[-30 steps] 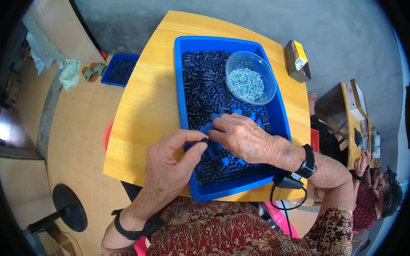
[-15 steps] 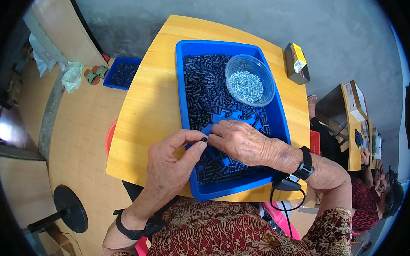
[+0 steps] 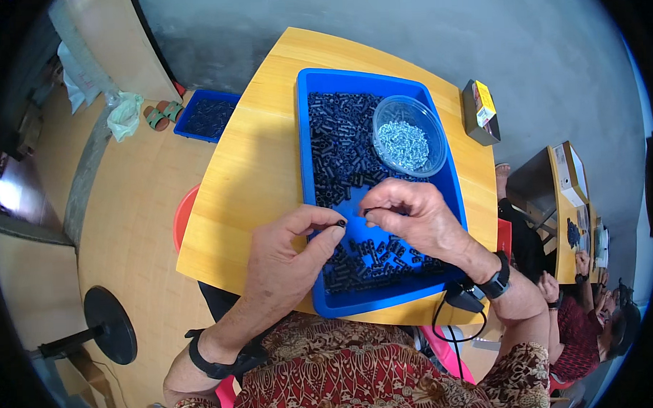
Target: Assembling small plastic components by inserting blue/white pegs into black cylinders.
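Observation:
My left hand (image 3: 288, 252) pinches a small black tubular piece (image 3: 341, 223) between thumb and forefinger, its round end showing. Close by on the right, my right hand (image 3: 417, 219) is closed too, with a tiny dark bit (image 3: 368, 213) showing at its fingertips; its kind cannot be made out. Both hands are over a blue tray (image 3: 305, 154) that holds many loose black tubular pieces (image 3: 342, 135). Inside the tray, toward its far right, stands a clear round tub (image 3: 439, 146) of small silvery metal parts (image 3: 403, 145).
The tray sits on a yellow wooden table (image 3: 249, 163). A dark box (image 3: 479, 119) with a yellow package stands at its right edge. On the floor are another blue tray (image 3: 207, 115), green sandals (image 3: 161, 115) and a black round stand base (image 3: 115, 325). A co-worker (image 3: 583, 332) sits at the right.
My right hand has lifted and turned, its fingertips now showing in a pinch just right of my left hand. The left hand keeps its black piece. The whole view has shifted slightly.

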